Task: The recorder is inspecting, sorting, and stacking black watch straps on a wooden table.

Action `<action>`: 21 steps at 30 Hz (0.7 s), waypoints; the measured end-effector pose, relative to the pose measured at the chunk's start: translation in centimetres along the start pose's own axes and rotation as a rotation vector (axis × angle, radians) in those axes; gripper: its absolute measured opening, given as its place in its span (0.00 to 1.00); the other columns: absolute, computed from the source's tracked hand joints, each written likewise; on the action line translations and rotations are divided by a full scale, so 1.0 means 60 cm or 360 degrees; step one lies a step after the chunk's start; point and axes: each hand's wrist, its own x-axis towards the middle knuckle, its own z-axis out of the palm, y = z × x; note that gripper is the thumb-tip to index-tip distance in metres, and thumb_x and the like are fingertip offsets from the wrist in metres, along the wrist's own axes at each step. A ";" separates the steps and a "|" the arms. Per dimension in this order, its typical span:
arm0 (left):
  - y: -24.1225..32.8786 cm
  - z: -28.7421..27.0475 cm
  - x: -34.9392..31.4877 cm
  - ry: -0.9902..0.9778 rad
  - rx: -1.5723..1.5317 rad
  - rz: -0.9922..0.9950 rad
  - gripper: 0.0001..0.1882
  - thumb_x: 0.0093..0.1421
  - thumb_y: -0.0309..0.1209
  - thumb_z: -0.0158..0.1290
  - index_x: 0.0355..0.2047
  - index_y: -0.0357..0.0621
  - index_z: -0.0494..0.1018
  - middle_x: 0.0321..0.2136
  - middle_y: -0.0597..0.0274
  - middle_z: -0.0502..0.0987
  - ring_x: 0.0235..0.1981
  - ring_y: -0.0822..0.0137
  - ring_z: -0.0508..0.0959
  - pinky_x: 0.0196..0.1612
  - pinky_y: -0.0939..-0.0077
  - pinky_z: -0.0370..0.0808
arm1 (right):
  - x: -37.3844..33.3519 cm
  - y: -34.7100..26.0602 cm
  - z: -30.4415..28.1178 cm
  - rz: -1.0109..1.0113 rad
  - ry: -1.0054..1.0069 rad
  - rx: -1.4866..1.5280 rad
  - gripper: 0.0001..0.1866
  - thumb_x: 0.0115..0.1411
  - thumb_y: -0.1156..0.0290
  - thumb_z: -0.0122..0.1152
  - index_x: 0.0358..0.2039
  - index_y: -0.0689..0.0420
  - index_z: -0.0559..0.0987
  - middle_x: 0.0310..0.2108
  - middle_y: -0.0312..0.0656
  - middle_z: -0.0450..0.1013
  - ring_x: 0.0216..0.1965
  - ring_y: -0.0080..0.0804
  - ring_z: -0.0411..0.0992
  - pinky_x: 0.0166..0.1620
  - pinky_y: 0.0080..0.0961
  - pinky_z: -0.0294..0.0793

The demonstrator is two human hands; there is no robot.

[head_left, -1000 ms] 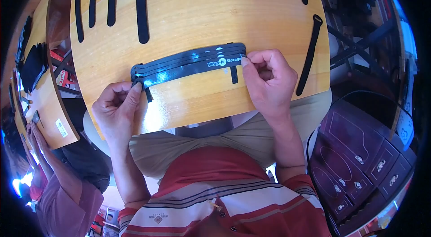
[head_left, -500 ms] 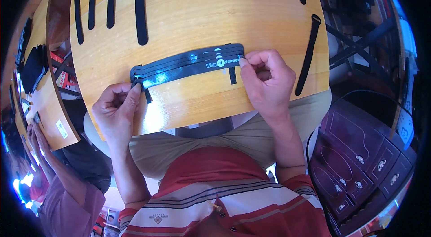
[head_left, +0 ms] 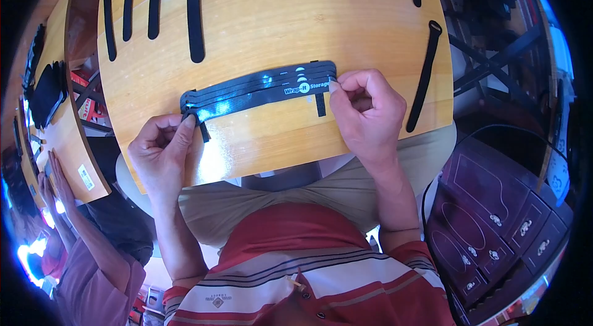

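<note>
Pinching straps [head_left: 247, 92], near table edge [head_left: 278, 163], room beyond

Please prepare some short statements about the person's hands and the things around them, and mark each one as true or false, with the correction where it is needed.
1. The left hand touches the left end of the layered dark strips. True.
2. The right hand lies flat, away from the strips. False: its thumb and finger are pinched together at their right end.
3. Four black straps lie at the upper left of the table. True.
4. The looped strap lies to the left of the left hand. False: it lies near the table's right edge.
5. The dark purple drawers are at the picture's right. True.
</note>
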 end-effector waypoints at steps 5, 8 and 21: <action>-0.002 0.000 0.000 -0.0003 -0.0004 0.0026 0.05 0.60 0.22 0.63 0.35 0.33 0.79 0.25 0.68 0.80 0.25 0.83 0.74 0.30 0.90 0.70 | 0.001 0.001 -0.001 -0.0023 -0.0001 -0.0005 0.07 0.56 0.85 0.65 0.29 0.63 0.74 0.27 0.35 0.76 0.26 0.12 0.70 0.27 0.11 0.71; -0.004 -0.001 0.000 -0.0004 0.0007 0.0033 0.05 0.60 0.22 0.64 0.34 0.33 0.80 0.25 0.68 0.80 0.25 0.84 0.74 0.30 0.90 0.70 | 0.001 0.000 -0.001 -0.0011 -0.0008 -0.0005 0.07 0.56 0.85 0.65 0.29 0.63 0.74 0.27 0.35 0.76 0.26 0.12 0.70 0.27 0.11 0.71; -0.002 0.001 0.000 0.0003 -0.0005 0.0026 0.05 0.60 0.22 0.63 0.34 0.33 0.79 0.25 0.69 0.80 0.25 0.84 0.74 0.30 0.90 0.70 | 0.007 -0.003 0.002 0.0025 0.0034 -0.0039 0.09 0.53 0.82 0.66 0.25 0.61 0.73 0.21 0.41 0.74 0.21 0.28 0.76 0.25 0.24 0.73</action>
